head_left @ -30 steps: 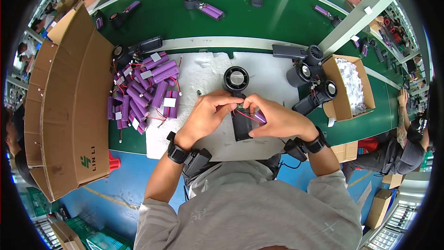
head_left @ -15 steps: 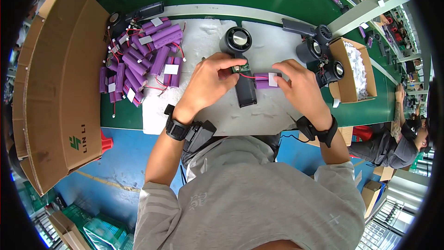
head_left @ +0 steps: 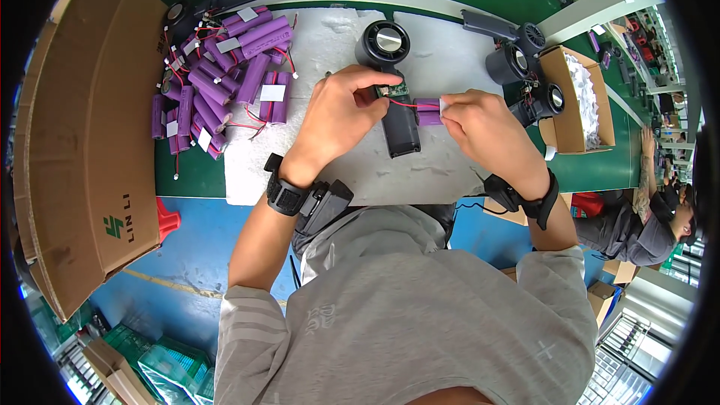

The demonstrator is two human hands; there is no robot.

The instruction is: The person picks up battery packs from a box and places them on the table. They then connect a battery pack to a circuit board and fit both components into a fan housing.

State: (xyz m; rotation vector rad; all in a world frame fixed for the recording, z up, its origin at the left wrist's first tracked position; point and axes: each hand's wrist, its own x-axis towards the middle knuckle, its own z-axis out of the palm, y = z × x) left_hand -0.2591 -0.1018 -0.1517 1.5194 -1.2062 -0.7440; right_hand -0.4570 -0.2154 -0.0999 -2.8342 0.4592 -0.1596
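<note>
My left hand grips the top of a black handheld fan body, fingers by the small green circuit board at its open end. My right hand pinches a purple cylindrical battery cell just right of the fan body. Red wire runs from the board to the cell. The fan's round black head lies on the white foam mat just beyond my hands.
A heap of purple battery cells with wires lies at left on the mat. A large flattened cardboard box stands at the far left. Black fan parts and an open carton of white pieces sit right. Another person works at right.
My hands have drawn apart: the right hand has pulled the purple cell out to the right of the fan body, while the left hand stays on the body's top.
</note>
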